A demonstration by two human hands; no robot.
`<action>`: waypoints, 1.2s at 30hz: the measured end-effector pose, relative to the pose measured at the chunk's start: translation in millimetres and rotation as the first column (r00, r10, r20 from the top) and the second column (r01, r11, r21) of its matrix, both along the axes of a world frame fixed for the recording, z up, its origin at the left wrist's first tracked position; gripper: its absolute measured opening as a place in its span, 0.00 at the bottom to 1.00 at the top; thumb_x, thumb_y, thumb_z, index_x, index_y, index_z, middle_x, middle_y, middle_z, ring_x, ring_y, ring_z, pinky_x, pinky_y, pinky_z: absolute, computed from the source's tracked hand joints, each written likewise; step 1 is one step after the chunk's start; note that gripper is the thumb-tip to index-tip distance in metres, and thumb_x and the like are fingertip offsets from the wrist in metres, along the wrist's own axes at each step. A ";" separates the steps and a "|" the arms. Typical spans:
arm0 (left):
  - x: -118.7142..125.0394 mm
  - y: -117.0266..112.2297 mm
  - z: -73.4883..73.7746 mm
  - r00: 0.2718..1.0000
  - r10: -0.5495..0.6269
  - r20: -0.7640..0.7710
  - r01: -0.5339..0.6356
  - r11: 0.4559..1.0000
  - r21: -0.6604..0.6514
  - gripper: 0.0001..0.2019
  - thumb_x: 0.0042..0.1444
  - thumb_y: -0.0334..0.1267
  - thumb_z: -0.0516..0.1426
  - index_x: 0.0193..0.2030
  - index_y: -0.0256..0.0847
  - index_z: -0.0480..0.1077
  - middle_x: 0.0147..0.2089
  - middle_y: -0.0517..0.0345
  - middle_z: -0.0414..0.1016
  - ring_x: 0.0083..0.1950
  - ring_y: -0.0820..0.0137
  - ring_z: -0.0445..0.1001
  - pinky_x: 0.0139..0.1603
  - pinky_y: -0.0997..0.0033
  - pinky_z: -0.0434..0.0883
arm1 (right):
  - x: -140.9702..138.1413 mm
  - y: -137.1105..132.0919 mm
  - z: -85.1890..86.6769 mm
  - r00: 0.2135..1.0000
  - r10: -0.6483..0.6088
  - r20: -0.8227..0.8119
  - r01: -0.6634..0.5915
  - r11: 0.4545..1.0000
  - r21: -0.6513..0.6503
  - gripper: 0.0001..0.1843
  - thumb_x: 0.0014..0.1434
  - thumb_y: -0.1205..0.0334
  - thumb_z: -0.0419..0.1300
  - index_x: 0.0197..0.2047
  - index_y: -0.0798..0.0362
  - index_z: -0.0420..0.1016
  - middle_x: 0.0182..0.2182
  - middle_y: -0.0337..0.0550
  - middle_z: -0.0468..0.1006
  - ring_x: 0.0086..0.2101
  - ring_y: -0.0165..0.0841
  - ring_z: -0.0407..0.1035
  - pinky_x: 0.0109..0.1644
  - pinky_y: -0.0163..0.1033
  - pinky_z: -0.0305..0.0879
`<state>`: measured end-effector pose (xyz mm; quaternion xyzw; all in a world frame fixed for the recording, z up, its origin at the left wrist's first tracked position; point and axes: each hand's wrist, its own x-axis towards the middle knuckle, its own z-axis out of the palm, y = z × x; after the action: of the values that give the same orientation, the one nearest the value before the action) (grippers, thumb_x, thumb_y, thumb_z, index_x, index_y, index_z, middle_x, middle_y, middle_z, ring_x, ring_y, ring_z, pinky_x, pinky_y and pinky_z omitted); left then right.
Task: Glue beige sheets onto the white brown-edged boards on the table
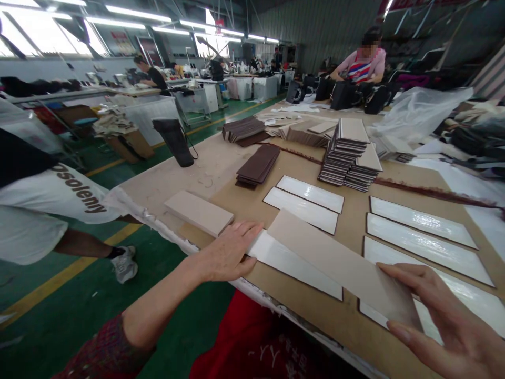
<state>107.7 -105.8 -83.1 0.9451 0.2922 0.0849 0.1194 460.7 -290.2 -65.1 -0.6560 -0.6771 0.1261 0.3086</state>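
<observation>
My right hand (442,310) grips the right end of a long beige board (339,258) between thumb and fingers. The board is held at an angle above a white-faced strip with dark edges (292,268), covering part of it. My left hand (229,250) lies over that strip's left end, its fingers stretched out and touching it. Beside the left hand is a short stack of beige boards (199,210). More shiny white-faced strips (303,205) lie beyond the held board, and others (426,247) lie to the right, partly behind my right hand.
A stack of dark brown strips (258,166) and a tall pile of beige and brown boards (343,155) stand farther back. A black cylindrical case (175,142) stands at the table's left edge. One person walks past on the left; another stands behind black bags (343,96).
</observation>
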 end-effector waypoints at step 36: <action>-28.9 -19.5 -24.0 0.968 0.170 0.182 -0.119 0.958 -0.261 0.35 0.66 0.40 0.52 0.75 0.43 0.39 0.75 0.45 0.49 0.74 0.60 0.50 0.73 0.48 0.53 | -7.1 74.8 -42.3 0.925 0.313 0.213 -0.306 0.950 -0.068 0.29 0.57 0.45 0.64 0.59 0.48 0.72 0.54 0.54 0.70 0.50 0.48 0.69 0.51 0.52 0.73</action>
<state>78.8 -125.2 -107.1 0.8850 0.3556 0.1522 0.2590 453.6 -215.4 -107.3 -0.5559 -0.8001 0.1106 0.1964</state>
